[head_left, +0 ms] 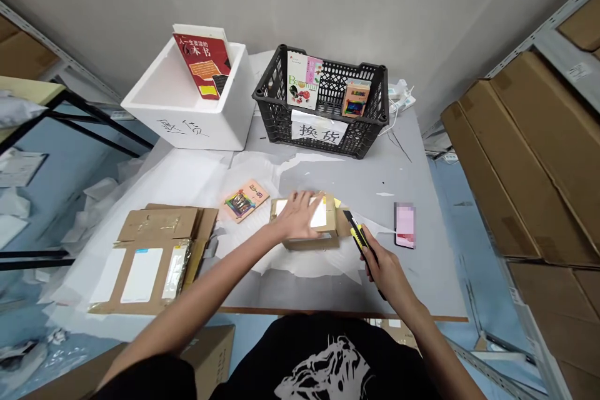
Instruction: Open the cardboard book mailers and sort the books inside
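My left hand (297, 215) lies over a small cardboard parcel (312, 231) and grips it from above, with a white label on its top partly covered. My right hand (387, 269) is shut around a yellow and black utility knife (359, 240), whose front end sits close to the parcel's right side. The blade is hard to make out. To the left of the parcel lies a small orange-covered book (246, 200). A phone (404, 225) with a blurred pink screen lies to the right of the knife.
Flattened cardboard packaging (154, 256) lies at the left of the grey table (417, 281), over white wrapping sheets. At the back stand a white foam box (187, 128) holding a red book and a black plastic crate (321, 134) holding books. Cardboard boxes fill shelves on the right.
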Demonstrator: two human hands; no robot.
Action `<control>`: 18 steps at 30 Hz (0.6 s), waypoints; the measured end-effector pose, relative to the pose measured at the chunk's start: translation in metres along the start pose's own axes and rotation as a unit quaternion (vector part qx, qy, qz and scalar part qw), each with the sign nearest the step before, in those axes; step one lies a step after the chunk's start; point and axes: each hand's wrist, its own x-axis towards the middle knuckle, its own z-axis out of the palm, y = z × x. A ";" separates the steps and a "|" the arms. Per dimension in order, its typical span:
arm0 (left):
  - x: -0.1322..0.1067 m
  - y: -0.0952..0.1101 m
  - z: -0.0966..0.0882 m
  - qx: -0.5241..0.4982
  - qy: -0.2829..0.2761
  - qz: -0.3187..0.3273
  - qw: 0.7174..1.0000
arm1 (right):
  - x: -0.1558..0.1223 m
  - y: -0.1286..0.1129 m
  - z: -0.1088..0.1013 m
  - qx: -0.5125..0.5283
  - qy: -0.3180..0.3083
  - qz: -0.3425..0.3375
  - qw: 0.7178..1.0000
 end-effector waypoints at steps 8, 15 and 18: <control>-0.052 0.011 0.051 0.001 0.079 -0.200 0.977 | 0.034 -0.041 0.013 -0.095 -0.055 -0.101 0.989; -0.049 0.023 0.066 -0.013 0.095 -0.194 0.976 | 0.042 -0.031 0.024 -0.151 -0.066 -0.107 0.981; -0.056 0.019 0.066 -0.022 0.113 -0.205 0.972 | 0.039 -0.025 0.023 -0.143 -0.066 -0.099 0.983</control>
